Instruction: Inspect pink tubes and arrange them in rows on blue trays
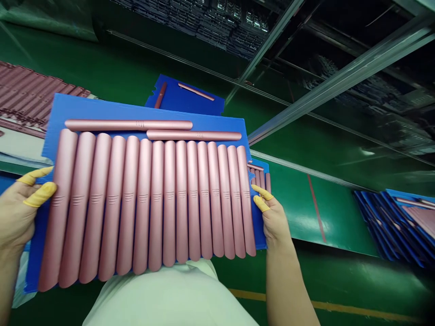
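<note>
So both hands are gripping a blue board (224,124) by its side edges, holding it up in front of a pale shirt (170,299). The left hand (18,208) is clasping the left edge, thumb tip sitting right up by the end tube, though I can't tell if it's actually touching. The right hand (272,215) is pinching the opposite edge, and both are wearing yellow finger cots (41,194). On the board, a long row of pink tubes (170,203) is lying side by side, each showing a few fine lines partway along, while two more, the crosswise tubes (129,125), are running along the top edge and overlapping a bit lengthwise. Behind it, a second board (200,105) is carrying just two tubes, and another board (266,167) is peeking out near the right hand. Rows of tubes are lying off to the left on a white sheet (23,147), a stack of boards (377,222) is sitting far right, and a metal frame (333,74) is cutting across the upper right.
</note>
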`<state>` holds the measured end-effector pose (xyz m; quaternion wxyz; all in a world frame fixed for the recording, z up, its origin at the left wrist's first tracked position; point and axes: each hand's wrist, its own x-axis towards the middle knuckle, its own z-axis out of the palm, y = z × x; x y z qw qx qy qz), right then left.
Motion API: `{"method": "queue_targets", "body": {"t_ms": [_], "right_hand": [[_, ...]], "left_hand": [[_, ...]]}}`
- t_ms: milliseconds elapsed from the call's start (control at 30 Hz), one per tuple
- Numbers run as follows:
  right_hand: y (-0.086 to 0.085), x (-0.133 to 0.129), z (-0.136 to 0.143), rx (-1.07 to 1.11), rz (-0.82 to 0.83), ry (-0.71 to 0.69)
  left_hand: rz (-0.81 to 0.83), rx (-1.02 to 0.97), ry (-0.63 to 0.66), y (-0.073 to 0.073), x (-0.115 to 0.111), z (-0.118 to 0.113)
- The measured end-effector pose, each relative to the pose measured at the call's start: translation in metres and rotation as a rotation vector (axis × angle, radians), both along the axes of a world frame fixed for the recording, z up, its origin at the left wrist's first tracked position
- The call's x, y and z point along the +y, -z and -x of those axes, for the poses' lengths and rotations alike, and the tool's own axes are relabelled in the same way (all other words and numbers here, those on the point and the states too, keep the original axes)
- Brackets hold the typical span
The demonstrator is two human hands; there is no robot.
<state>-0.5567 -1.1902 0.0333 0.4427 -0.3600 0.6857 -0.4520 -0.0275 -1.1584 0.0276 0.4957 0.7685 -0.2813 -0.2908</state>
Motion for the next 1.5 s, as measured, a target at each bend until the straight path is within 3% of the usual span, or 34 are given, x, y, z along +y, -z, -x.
{"method": "queue_targets", "body": {"t_ms": [200,633,833,1067,1267,1367,1500], "right_hand": [[0.014,0.002,0.007,0.004,-0.048,0.039],[0.031,0.001,0.013,0.104,-0.052,0.042],[0.042,-0.005,0.016,0.201,-0.054,-0.029],[0.037,-0.018,0.003,0.175,-0.109,-0.053],[0.032,-0.066,-0.006,0.326,-0.052,-0.218],[0.032,-0.111,-0.014,0.393,0.005,-0.301],[0.036,-0.181,-0.038,0.445,0.099,-0.287]], "left_hand": [[0.043,0.215,0.080,-0.019,0.003,0.020],[0.099,0.267,0.150,-0.026,0.008,0.026],[0.088,0.240,0.168,-0.025,0.012,0.026],[0.090,0.261,0.111,-0.013,0.023,0.021],[0.114,0.289,0.011,0.012,0.034,0.022],[0.135,0.287,-0.079,0.027,0.039,0.038],[0.113,0.297,-0.218,0.046,0.047,0.074]]}}
